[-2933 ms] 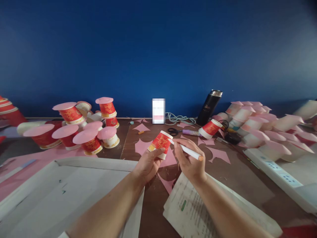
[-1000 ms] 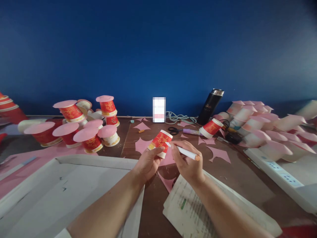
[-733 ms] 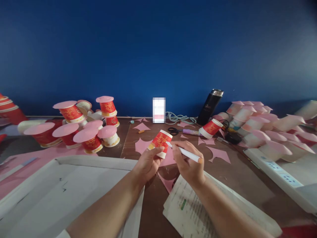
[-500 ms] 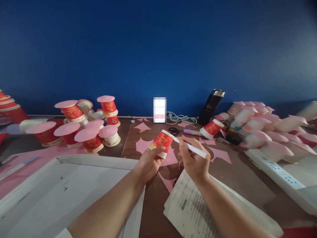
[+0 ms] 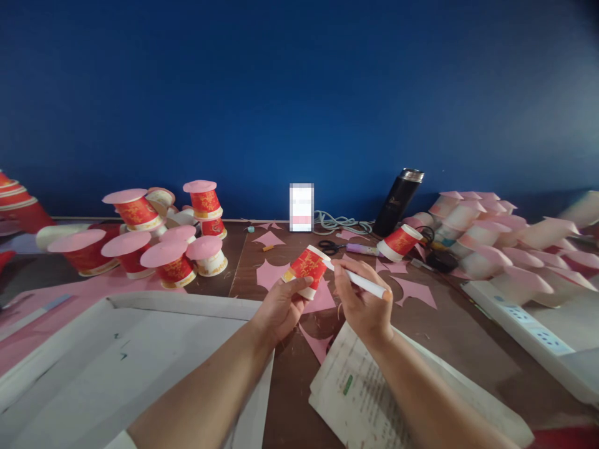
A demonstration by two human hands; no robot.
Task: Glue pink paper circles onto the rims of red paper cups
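A red paper cup [image 5: 309, 268] with gold markings lies tilted in my left hand [image 5: 284, 307], whose thumb and fingers are closed around its side. My right hand [image 5: 364, 299] grips a white pen-like stick [image 5: 367, 285] with an orange end. Its narrow tip reaches the cup's white rim; whether it touches is too fine to tell. Under and around the hands lie pink paper scraps [image 5: 270, 274] on the brown table [image 5: 290, 399].
Cups topped with pink paper discs [image 5: 168, 254] stand at left, and more cups [image 5: 508, 262] crowd the right near a power strip [image 5: 528, 324]. Behind are scissors [image 5: 330, 247], a red cup [image 5: 399, 243], a black flask [image 5: 397, 202] and a cable [image 5: 344, 222]. An open white box [image 5: 178, 305] and papers [image 5: 346, 386] lie in front.
My right hand has shifted slightly left, bringing the pen-like stick's tip along the cup's rim. My left hand and the cup stay nearly still.
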